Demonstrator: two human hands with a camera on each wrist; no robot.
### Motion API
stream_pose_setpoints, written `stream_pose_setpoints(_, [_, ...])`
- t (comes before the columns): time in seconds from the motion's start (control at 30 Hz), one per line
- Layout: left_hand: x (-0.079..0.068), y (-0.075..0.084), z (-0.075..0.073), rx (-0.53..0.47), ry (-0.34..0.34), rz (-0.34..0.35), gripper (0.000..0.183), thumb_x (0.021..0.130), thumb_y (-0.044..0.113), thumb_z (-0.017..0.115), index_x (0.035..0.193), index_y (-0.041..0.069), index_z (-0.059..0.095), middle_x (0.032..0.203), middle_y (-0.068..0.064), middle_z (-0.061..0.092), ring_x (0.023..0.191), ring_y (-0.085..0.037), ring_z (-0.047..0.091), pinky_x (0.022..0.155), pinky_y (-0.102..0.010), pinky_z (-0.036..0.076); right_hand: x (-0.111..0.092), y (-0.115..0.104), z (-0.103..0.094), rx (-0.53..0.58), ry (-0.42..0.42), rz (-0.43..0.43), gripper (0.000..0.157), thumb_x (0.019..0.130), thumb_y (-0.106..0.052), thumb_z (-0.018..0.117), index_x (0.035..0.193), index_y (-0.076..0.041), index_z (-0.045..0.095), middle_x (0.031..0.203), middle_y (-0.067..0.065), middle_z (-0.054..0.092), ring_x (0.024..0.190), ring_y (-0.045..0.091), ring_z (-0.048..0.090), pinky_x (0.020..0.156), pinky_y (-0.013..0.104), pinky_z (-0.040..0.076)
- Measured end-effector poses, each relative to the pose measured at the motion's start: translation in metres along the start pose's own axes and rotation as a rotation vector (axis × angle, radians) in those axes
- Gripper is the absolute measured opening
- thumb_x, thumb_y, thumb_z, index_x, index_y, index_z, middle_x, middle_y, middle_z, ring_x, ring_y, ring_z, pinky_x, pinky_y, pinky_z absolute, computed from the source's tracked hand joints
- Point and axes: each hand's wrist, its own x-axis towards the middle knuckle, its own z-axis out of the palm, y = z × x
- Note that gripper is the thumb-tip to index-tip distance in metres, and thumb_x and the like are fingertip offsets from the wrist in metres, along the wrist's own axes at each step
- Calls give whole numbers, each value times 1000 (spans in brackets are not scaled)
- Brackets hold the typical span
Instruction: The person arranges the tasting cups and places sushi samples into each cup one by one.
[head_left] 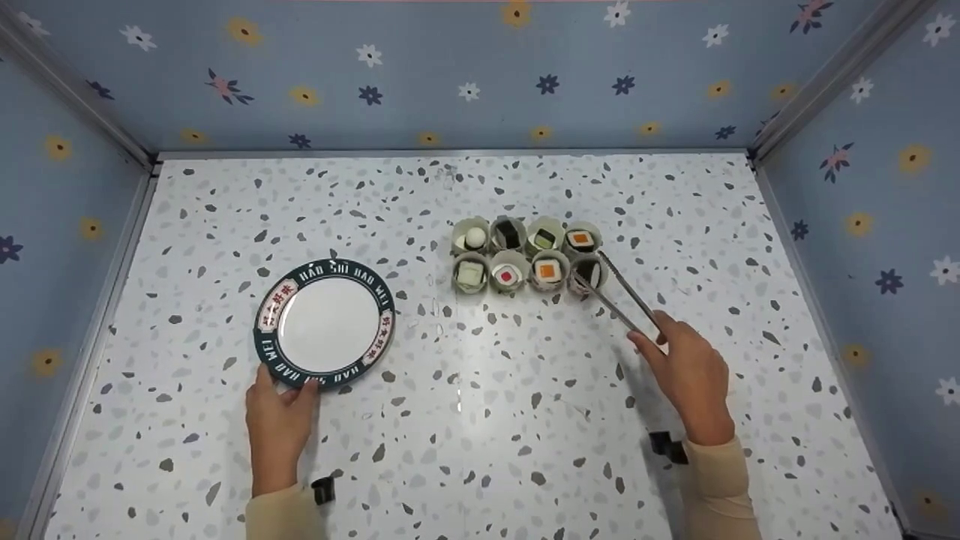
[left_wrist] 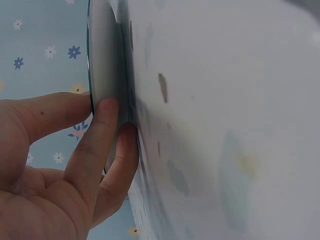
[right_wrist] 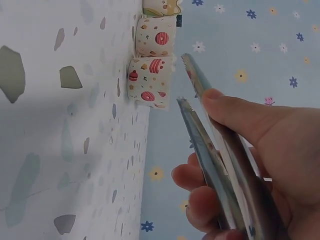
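My left hand (head_left: pixel 281 420) grips the near left rim of a round white plate (head_left: pixel 330 322) with a dark green lettered border. In the left wrist view, the thumb lies at one face of the plate (left_wrist: pixel 105 55) and the fingers at the other. My right hand (head_left: pixel 694 375) holds metal tongs (head_left: pixel 631 286) whose tips stand apart above the front right paper cup (head_left: pixel 596 292). That cup contains a dark-wrapped sushi piece (head_left: pixel 589 271). The right wrist view shows the tongs (right_wrist: pixel 200 82) with serrated tips and nothing between them.
Several paper cups stand in two touching rows, each with a sushi-like piece, including an orange-topped one (head_left: pixel 548 271) and a white ball (head_left: pixel 475 238). The speckled tabletop (head_left: pixel 465 450) is enclosed by blue flowered panels (head_left: pixel 465 52) at the back and sides.
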Motion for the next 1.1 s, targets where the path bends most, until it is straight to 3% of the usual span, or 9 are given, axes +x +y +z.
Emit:
stream_pose_setpoints(0.2, [0, 0, 0, -12, -7, -12, 74, 97, 12, 62, 156, -4, 20, 141, -38, 34, 111, -46, 59, 95, -47, 48, -1, -7, 9, 60, 33, -53, 45, 90, -35, 77, 121, -5, 65, 87, 10, 64, 54, 18, 46, 44, 39, 39])
stream_pose_setpoints(0.47, [0, 0, -2, -6, -6, -4, 79, 97, 13, 63, 156, -7, 15, 143, -39, 32, 110, -46, 60, 95, -47, 47, 3, -26, 20, 148, -58, -58, 44, 92, -37, 74, 123, -7, 65, 90, 9, 62, 61, 17, 54, 50, 39, 44])
stream_pose_setpoints(0.77, [0, 1, -1, 4, -16, -10, 72, 97, 16, 62, 155, -4, 23, 141, -37, 34, 111, -44, 60, 92, -47, 48, 8, -45, 29, 213, -140, -52, 49, 92, -36, 73, 132, -9, 63, 105, 11, 59, 66, 17, 57, 58, 40, 49])
stream_pose_setpoints(1.1, [0, 3, -2, 18, -21, -14, 77, 98, 16, 62, 157, -4, 16, 143, -37, 33, 112, -43, 60, 90, -44, 51, 16, -68, 43, 248, -112, -188, 50, 89, -32, 77, 130, -7, 63, 103, 13, 61, 79, 25, 60, 67, 42, 52])
